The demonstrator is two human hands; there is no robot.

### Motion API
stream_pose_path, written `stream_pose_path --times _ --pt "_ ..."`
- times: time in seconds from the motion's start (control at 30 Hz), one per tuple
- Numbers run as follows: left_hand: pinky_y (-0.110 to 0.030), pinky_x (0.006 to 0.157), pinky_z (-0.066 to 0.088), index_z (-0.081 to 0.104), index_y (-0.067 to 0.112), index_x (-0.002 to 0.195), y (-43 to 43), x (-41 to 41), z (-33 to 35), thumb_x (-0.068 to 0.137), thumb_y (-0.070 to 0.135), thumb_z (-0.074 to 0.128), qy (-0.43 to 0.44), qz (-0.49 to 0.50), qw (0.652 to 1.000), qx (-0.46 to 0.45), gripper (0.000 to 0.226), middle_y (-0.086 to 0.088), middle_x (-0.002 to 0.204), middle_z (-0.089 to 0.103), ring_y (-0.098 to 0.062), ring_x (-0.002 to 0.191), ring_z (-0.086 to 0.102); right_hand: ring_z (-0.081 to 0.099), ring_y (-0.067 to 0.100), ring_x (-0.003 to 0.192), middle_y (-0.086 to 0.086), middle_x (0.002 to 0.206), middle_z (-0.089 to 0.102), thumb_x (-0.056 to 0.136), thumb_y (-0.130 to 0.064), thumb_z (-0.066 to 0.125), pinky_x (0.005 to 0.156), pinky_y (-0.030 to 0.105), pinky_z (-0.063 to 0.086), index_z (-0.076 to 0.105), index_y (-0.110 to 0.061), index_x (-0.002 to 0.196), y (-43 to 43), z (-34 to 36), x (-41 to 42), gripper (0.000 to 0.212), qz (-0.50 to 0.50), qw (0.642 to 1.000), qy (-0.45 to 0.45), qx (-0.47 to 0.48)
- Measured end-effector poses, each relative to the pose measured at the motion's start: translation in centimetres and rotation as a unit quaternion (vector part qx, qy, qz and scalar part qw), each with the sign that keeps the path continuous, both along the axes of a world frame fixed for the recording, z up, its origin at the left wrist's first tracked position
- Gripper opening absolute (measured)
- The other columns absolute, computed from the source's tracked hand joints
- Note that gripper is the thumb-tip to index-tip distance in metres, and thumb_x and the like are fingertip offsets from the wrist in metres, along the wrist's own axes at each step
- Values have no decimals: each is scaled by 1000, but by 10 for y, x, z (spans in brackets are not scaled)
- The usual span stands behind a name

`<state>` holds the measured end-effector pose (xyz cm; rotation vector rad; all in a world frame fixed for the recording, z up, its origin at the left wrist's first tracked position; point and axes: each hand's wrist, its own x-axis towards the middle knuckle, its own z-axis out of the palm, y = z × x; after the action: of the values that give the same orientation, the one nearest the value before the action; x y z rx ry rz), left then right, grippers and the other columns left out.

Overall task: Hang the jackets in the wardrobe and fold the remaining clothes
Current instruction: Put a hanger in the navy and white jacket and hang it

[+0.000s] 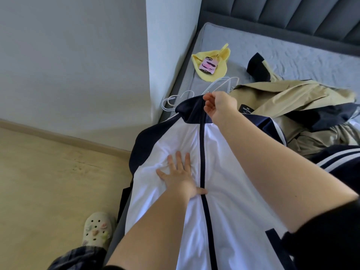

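Left hand (180, 172) flat on jacket (226, 164); right hand (220, 106) perhaps pinching zip (202, 145).

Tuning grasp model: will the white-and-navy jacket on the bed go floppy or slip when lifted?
Probably floppy: the jacket wrinkles under the flat left hand and drapes over the bed edge. Likely light and slippery; the cloth looks thin and smooth. Held by one pinch, it'd likely sag.
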<state>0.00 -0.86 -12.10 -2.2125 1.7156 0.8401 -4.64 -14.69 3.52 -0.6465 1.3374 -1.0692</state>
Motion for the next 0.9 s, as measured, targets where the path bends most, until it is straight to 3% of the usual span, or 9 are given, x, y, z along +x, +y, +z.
stream_pose_path --times 0.2,0.27,0.3,0.37,0.43,0.53,0.67,0.77,0.9 --pt "-74 103 -1 -39 23 137 -1 3 -1 65 80 57 14 2 1000 -5 133 -4 149 -41 -33 138 -33 51 13 52 3 55 62 96 -6 41 47 21 46 59 -5 77 -3 -13 2 27 46 998 -27 -28" --pt "-74 103 -2 -39 23 137 0 3 -3 65 81 56 16 -1 1000 -6 133 -3 149 -41 -33 138 -33 57 19 68 4 66 67 96 -6 37 59 24 48 63 -5 85 -8 -24 -7 28 84 985 134 -73" --pt "-74 103 -2 -40 23 137 0 4 -4 65 81 55 14 -3 1000 -8 133 -3 149 -40 -33 138 -34 58 23 83 7 83 68 95 -7 35 72 29 48 65 -4 94 -12 -31 -16 30 91 948 282 -116" --pt "-73 103 -2 -40 23 136 1 4 -4 65 83 54 15 -4 1000 -13 132 -3 149 -40 -33 138 -34 51 30 110 11 117 59 93 -11 35 94 37 42 60 -6 114 -19 -41 -39 33 87 815 548 -167" --pt "-73 103 -2 -40 23 136 2 4 -5 65 83 54 17 -3 1000 -18 132 -3 149 -40 -33 138 -34 40 33 124 14 132 48 91 -14 40 103 42 33 49 -6 124 -23 -51 -62 35 140 724 660 -144" --pt "-73 103 -3 -40 23 136 2 4 -6 64 83 54 21 -2 1000 -21 132 -2 149 -40 -33 137 -35 43 36 123 19 129 52 94 -24 44 100 43 32 46 -3 123 -23 -62 -79 36 226 651 717 -102" --pt "-72 103 -5 -37 25 138 2 9 -7 64 82 56 33 -3 999 -41 132 -1 150 -38 -31 138 -34 53 36 109 15 110 63 90 -30 45 92 39 32 59 -9 106 -12 -62 -70 30 227 628 734 -121" --pt "-69 106 -1 -32 26 142 9 14 -6 68 80 54 43 -13 996 -82 126 0 154 -31 -30 141 -29 55 36 105 13 106 65 89 -29 49 88 37 33 62 -9 100 1 -61 -68 27 198 640 730 -133" --pt "-57 115 5 -15 22 150 34 29 -1 83 68 47 38 -59 990 -119 102 0 159 -19 -25 145 -19 51 34 109 13 107 64 88 -27 53 91 38 30 60 -6 101 22 -50 -73 26 149 655 722 -166"
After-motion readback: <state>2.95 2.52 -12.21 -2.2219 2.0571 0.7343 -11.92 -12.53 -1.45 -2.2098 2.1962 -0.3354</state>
